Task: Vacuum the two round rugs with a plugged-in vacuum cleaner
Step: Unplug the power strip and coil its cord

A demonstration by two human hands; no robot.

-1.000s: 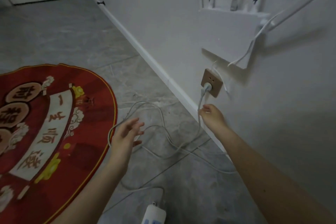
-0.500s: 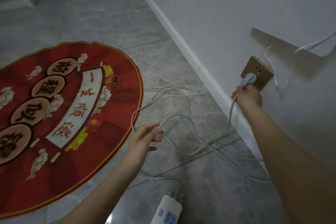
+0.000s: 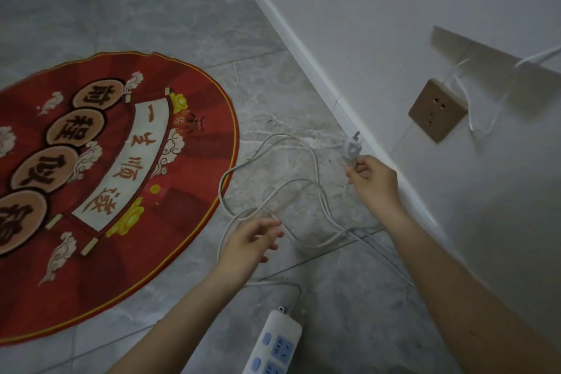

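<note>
A: Since half a second back, plug (image 3: 352,147) has been pulled out of wall socket (image 3: 437,110). Before, it was seated in the socket with the right hand at it. Now it is held in the air, below and left of the socket, well apart from it.

B: Grip state?

A: Right hand (image 3: 375,181) is curled around the plug base; plug is pinched at the fingertips, prongs pointed up toward the wall. Plug is blurred, so detail can't be made out. Left hand (image 3: 247,244) is held open, fingers spread and relaxed, nothing gripped.

B: Cord?

A: White cord (image 3: 315,167) is looped loosely on the grey tile floor (image 3: 182,18), between the two hands and past them. Left hand is hovered over the near loops; contact can't be confirmed. Cord is traced back to a white power strip (image 3: 277,343) lying at the lower edge, just below the left wrist.

B: Rug?

A: One red round rug (image 3: 121,191) with gold edge is seen flat on the floor, left of the left hand, near the cord's outer loop. Overlap between cord and rug edge can't be told. Skirting board (image 3: 303,48) is run along the wall behind the right hand. Socket face is left with its holes exposed.
</note>
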